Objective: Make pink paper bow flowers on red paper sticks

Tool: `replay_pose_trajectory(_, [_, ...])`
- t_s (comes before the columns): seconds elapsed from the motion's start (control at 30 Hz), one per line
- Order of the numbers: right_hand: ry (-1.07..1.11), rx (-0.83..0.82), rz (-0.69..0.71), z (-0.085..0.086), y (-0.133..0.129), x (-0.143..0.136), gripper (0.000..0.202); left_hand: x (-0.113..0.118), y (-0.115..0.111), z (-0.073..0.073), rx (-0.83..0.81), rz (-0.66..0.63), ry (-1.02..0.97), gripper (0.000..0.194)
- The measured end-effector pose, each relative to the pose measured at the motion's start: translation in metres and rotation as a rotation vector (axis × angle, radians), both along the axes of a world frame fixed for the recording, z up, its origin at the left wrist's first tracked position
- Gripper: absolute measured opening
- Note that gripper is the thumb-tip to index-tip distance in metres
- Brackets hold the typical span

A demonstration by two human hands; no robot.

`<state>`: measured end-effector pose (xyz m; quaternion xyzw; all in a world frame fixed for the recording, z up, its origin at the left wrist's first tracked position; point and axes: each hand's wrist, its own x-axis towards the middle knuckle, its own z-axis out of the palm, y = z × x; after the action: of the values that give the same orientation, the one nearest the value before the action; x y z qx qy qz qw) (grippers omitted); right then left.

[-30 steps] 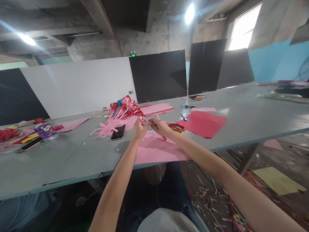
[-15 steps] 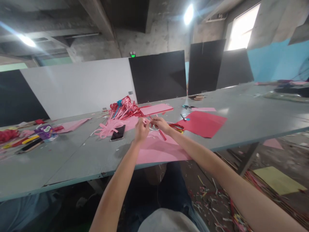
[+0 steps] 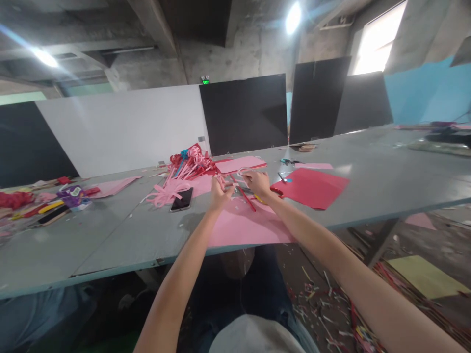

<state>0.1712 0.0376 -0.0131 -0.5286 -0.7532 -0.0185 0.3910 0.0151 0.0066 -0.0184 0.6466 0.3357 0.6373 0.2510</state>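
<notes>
My left hand [image 3: 221, 195] is closed on looped pink paper strips [image 3: 220, 181], above a pink sheet [image 3: 246, 226]. To its right, my right hand [image 3: 258, 182] pinches a pale looped strip [image 3: 243, 171] at its fingertips. The two hands are a little apart. A thin red stick [image 3: 248, 200] lies on the pink sheet between them. Scissors with red and yellow handles [image 3: 276, 192] lie partly hidden behind my right hand and wrist.
Left of my hands are a phone [image 3: 181, 200], pink paper loops [image 3: 165, 193] and a pile of red and pink ribbon flowers [image 3: 191, 162]. A red sheet [image 3: 317, 187] lies right. A purple packet [image 3: 73, 196] and tools sit far left.
My hands have moved apart; the right went up and right with the pale strip. More of the looped pink strips shows in my left hand. The view has shifted slightly.
</notes>
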Motion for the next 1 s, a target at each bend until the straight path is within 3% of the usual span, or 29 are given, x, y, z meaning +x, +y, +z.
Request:
replay_pose_trajectory(0.13, [-0.058,-0.117,0.026,-0.005,0.002,-0.006,0.022,-0.001,0.003,-0.001,-0.013,-0.020,-0.061,0.037])
replay_pose_trajectory(0.3, [0.470,-0.118,0.407,-0.002,-0.005,-0.007,0.040,-0.004,0.010,-0.002,0.014,0.073,-0.109,0.039])
replay_pose_trajectory(0.43, [0.569,-0.153,0.610,0.000,-0.010,-0.011,0.040,-0.007,0.010,0.000,0.044,0.121,-0.122,0.037])
replay_pose_trajectory(0.6, [0.481,-0.157,0.499,-0.005,-0.004,-0.018,0.030,-0.009,0.010,0.000,0.036,0.238,-0.018,0.030])
replay_pose_trajectory(0.7, [0.433,-0.123,0.424,-0.005,-0.006,-0.025,0.020,-0.010,0.012,-0.002,0.088,0.449,0.043,0.024])
replay_pose_trajectory(0.8, [0.441,-0.101,0.440,-0.004,-0.012,-0.034,0.014,-0.010,0.013,-0.004,0.177,0.597,0.091,0.017])
replay_pose_trajectory(1.0, [0.597,-0.105,0.503,-0.006,-0.014,-0.034,0.018,-0.010,0.009,-0.005,0.180,0.569,0.171,0.017])
